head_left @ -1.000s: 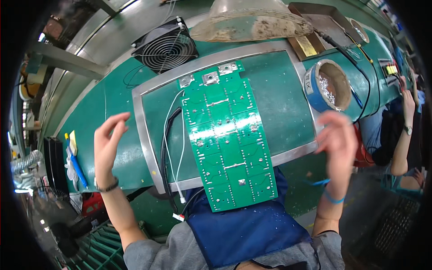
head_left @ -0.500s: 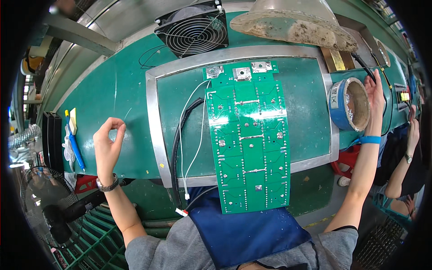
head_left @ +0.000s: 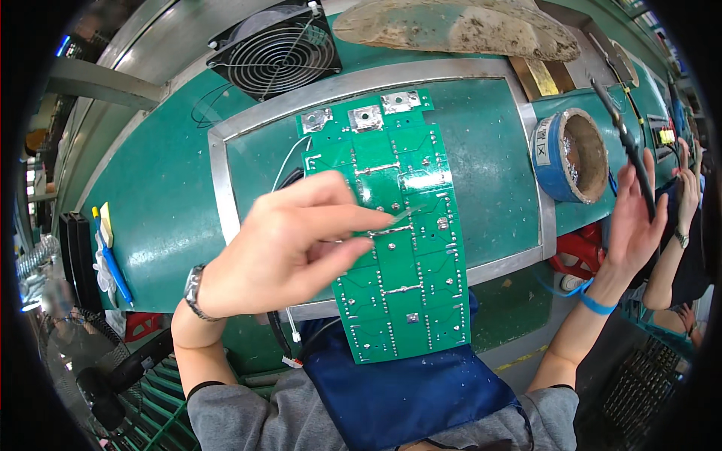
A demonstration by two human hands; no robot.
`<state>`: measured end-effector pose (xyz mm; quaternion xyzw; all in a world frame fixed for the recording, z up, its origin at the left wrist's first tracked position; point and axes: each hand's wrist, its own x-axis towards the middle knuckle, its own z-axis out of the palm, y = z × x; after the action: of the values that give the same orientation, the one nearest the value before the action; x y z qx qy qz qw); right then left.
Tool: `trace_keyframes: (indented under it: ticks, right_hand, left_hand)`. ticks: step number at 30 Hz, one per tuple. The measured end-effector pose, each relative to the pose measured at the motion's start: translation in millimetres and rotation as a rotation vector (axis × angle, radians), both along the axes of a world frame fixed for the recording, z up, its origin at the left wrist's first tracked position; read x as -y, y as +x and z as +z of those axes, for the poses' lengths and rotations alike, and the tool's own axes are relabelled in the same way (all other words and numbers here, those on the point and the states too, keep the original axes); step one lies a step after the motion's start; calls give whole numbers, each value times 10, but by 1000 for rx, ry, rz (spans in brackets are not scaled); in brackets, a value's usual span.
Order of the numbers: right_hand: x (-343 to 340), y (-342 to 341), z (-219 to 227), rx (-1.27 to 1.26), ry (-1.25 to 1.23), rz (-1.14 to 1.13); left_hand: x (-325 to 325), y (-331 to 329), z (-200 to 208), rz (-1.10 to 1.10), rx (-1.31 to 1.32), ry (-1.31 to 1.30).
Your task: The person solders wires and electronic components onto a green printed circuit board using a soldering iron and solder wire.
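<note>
A long green circuit board (head_left: 402, 263) lies over a metal frame, its near end reaching past the table edge towards my lap. My left hand (head_left: 282, 244) is above the board's left half, thumb and forefinger pinching a thin pale strand that looks like solder wire (head_left: 410, 215). The wire's free end is over the middle of the board; whether it touches is unclear. Off to the right, my right hand (head_left: 634, 225) holds a black soldering iron (head_left: 635, 161), its tip pointing up and away, clear of the board.
A blue-sided round pot (head_left: 555, 158) stands between the board and my right hand. Behind are a black fan (head_left: 278, 64) and a stained hood (head_left: 459, 30). The metal frame (head_left: 223, 180) surrounds the board. A blue pen-like tool (head_left: 114, 263) lies far left. Another person's hands show at right.
My left hand has swung right from the bare table to above the board with the wire. My right hand has lowered, bringing the soldering iron out from beyond the pot. The view has shifted.
</note>
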<state>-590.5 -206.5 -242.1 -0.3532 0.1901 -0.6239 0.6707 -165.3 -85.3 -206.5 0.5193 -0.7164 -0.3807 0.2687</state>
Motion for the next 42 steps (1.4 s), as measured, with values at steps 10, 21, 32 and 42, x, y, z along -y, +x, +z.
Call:
trace_keyframes:
  ticks: [10,21,32,42]
  right_hand:
    - [-528,706,153,-886,-291,-236]
    - [-622,1373,336,-1096,-520,-137]
    - [-547,2057,254,-1017,-460,-4]
    - [-465,2194,206,-1124,-502,51]
  left_hand:
    - [297,-207,-212,225,145,-344]
    - [-122,468,-351,401,186,-303]
    - [-310,591,-426,449,189,-432]
    - [-296,608,-478,471,224,-464]
